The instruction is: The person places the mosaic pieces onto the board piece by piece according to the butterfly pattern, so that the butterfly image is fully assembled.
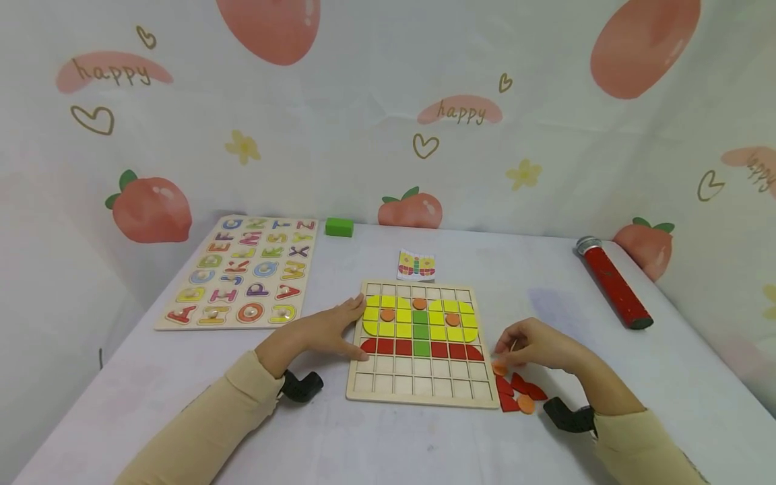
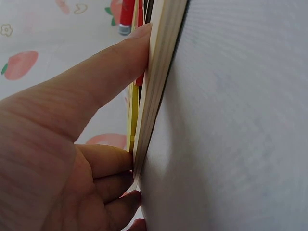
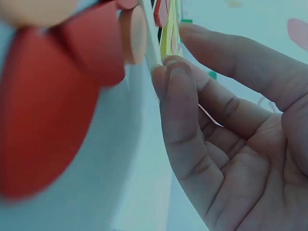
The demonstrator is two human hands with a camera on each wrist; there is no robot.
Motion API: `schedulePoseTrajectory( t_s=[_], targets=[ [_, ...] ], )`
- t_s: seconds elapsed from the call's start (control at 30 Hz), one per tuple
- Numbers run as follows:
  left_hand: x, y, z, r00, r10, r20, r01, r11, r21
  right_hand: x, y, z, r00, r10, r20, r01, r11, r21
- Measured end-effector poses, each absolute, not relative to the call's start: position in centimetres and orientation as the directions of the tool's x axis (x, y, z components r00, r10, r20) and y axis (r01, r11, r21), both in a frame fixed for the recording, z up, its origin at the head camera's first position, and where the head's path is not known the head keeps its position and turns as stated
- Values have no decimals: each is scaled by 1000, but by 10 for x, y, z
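Observation:
A wooden grid board (image 1: pixel 424 387) bears yellow, red and green tiles and orange discs in a butterfly pattern. My left hand (image 1: pixel 333 328) rests along its left edge, thumb on the rim; in the left wrist view the other fingers touch the board's side (image 2: pixel 159 72). Just off the right edge, my right hand (image 1: pixel 533 345) hovers with loosely bent fingers and thumb spread apart, and nothing shows between them. Beneath it lie loose red pieces (image 1: pixel 509 403) and an orange disc (image 1: pixel 526 404). A rounded red piece (image 3: pixel 48 125) looms close in the right wrist view.
A small butterfly picture card (image 1: pixel 416 265) lies behind the board. An alphabet puzzle board (image 1: pixel 227 322) is at the left, with a green block (image 1: pixel 339 227) beyond its far right corner. At the right lies a red cylinder with a silver end (image 1: pixel 615 283). A printed cloth (image 1: pixel 339 101) hangs behind.

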State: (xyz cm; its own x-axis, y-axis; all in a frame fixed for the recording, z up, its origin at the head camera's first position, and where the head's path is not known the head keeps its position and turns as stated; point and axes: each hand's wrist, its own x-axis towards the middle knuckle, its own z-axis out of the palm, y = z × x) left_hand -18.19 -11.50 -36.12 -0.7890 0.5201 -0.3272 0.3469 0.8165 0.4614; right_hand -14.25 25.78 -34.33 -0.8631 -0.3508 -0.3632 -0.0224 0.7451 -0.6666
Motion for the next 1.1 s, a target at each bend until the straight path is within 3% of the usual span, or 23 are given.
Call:
schedulePoseTrajectory(
  t_s=[0.27,0.7,1.1],
  targets=[
    [-183,-116,-362,-787,523,-327,349,815,462,-127,276,-350,-862,-312,-399,28,757,-653],
    [-182,-115,-361,-783,524,-336,340,812,474,-122,280,-355,-823,-450,-346,-67,683,-728],
    [-181,-114,-359,-783,523,-337,332,810,484,-122,280,-356,-844,-397,-361,-35,712,-702]
  ],
)
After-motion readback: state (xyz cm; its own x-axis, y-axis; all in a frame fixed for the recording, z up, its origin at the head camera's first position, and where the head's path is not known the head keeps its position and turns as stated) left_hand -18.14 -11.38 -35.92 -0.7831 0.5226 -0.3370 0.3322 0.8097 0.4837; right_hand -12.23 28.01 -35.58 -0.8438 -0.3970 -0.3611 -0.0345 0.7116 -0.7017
